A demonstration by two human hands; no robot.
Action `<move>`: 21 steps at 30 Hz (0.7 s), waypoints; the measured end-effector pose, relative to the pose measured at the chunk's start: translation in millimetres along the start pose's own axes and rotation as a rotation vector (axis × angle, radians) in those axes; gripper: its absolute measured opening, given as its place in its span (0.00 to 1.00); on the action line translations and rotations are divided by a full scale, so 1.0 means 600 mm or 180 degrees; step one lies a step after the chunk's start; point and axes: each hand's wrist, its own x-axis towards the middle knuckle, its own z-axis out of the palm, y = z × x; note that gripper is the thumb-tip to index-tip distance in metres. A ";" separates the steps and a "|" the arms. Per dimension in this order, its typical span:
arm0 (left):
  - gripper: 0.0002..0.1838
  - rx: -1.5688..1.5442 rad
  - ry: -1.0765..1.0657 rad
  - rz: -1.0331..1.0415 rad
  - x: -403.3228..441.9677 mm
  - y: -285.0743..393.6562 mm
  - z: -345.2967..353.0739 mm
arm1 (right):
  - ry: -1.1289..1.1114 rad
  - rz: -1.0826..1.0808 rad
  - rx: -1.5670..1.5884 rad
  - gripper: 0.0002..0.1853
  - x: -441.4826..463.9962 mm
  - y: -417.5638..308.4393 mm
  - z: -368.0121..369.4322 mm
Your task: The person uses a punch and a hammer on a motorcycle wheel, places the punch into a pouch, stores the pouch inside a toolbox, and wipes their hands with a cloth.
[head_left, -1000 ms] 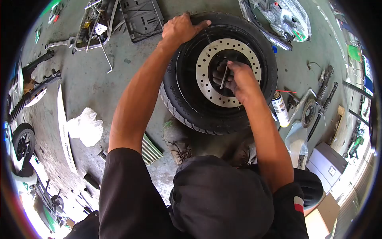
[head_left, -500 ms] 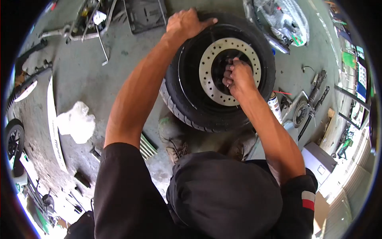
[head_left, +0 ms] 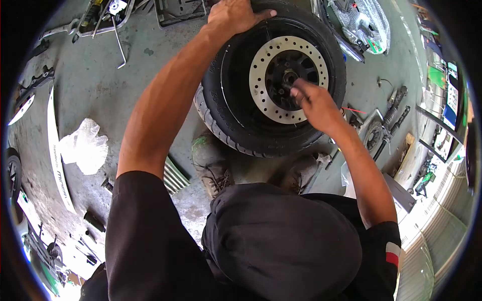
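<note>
The wheel (head_left: 213, 95) is on the floor (head_left: 145, 83) in front of the boots (head_left: 213, 170), its pale brake disc (head_left: 258, 83) facing up. The left hand (head_left: 236, 16) lies over the tyre's edge, thumb stretched along the sidewall; its fingers are partly cut off, so their grip cannot be told. The right hand (head_left: 316, 100) has blurred, curled fingers at the hub; whether they hold anything cannot be told.

Top left, a metal-edged tray (head_left: 108, 31) holds a yellow-and-black-handled tool and others, a bent rod (head_left: 119, 47) jutting out. Near it sits a black tray (head_left: 176, 21). Clear wrap (head_left: 374, 25) lies beyond the tyre, crumpled plastic (head_left: 85, 145) well apart leftward. A black cap (head_left: 281, 241) blocks the floor below.
</note>
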 end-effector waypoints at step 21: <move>0.47 0.0054 0.0039 0.0028 -0.005 0.003 0.000 | -0.0873 -0.1644 -0.1923 0.14 0.042 0.033 -0.025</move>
